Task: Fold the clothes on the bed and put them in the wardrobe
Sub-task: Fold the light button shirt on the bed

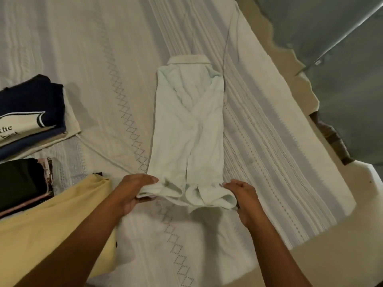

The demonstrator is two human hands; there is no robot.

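A pale collared shirt (190,125) is laid lengthwise on the bed (99,59), with the collar (188,59) at the far end. Both sides are folded inward, so that the sleeves cross over the middle. The near hem is held at both corners. The left corner is pinched by the left grip (134,193), thumb on top and fingers curled beneath. The right corner is held by the right grip (244,197), fingers curled round the rolled edge. Between them the hem is raised a little off the bedspread, and a shadow is cast below it; the rest of the shirt lies flat.

Open bedspread is seen beyond the collar and to the left of the shirt's long edge, as far as a stack of navy and cream garments (31,104) at the left border of the view. Nearer, a second stack of dark and pink items (18,179) is found, and a yellow garment (51,224) is spread just beside and partly under the left forearm. All three are kept well apart from the shirt.

On the right, a band of bedspread is left between the shirt and the bed's edge, which runs diagonally; past it a grey floor (342,100) is seen.
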